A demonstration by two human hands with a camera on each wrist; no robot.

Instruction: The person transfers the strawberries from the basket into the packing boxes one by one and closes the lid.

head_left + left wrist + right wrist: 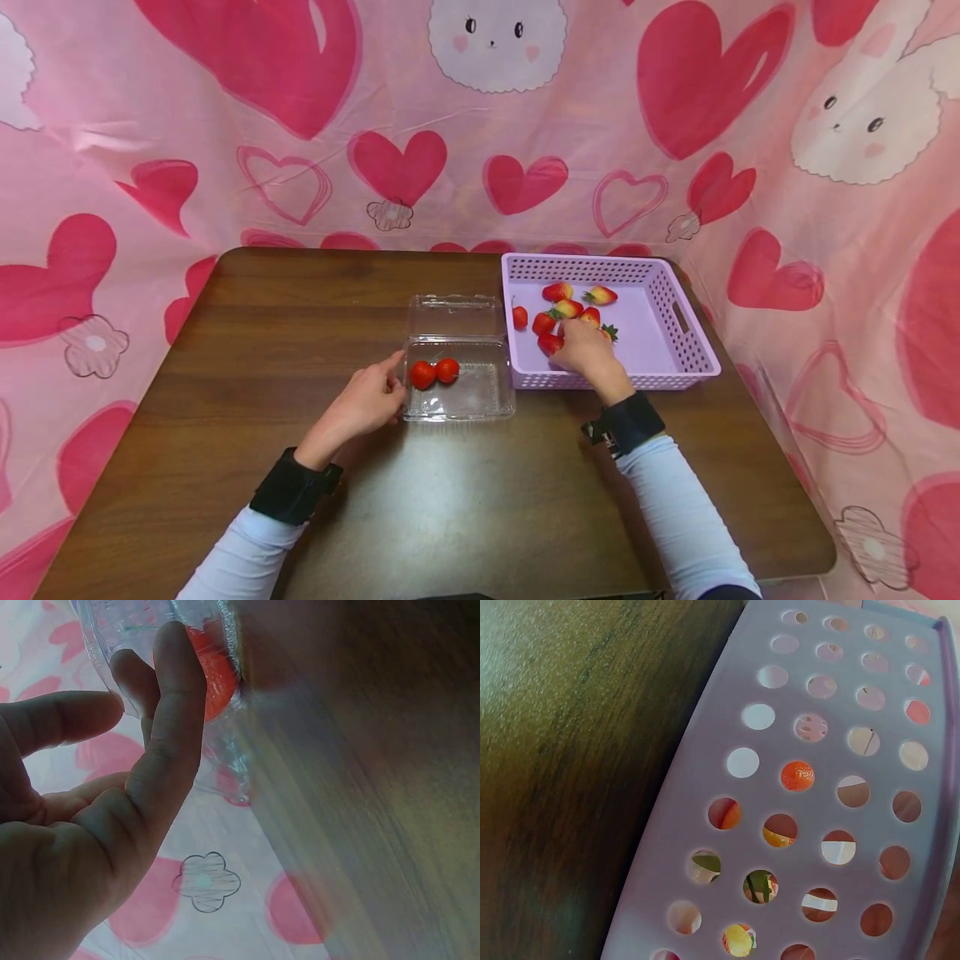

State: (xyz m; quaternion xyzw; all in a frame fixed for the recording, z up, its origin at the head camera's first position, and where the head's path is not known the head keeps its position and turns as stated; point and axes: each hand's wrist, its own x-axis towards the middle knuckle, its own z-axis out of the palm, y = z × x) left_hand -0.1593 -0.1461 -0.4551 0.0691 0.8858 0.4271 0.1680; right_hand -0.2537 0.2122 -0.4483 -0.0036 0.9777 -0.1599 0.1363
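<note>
Clear plastic clamshell: two cherries inside; left grip unclosed, index finger extended, at left edge. Right grip (closure hidden, cannot tell) among strawberries, lilac basket.

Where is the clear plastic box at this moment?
In the head view, the clear plastic box lies open on the table, with the left hand at its left edge and the purple basket just to its right.

On the table, the box stands left of the basket, with the lid behind the box. Two cherries lie in the box, strawberries in the basket; the curtain hangs behind the table.
</note>
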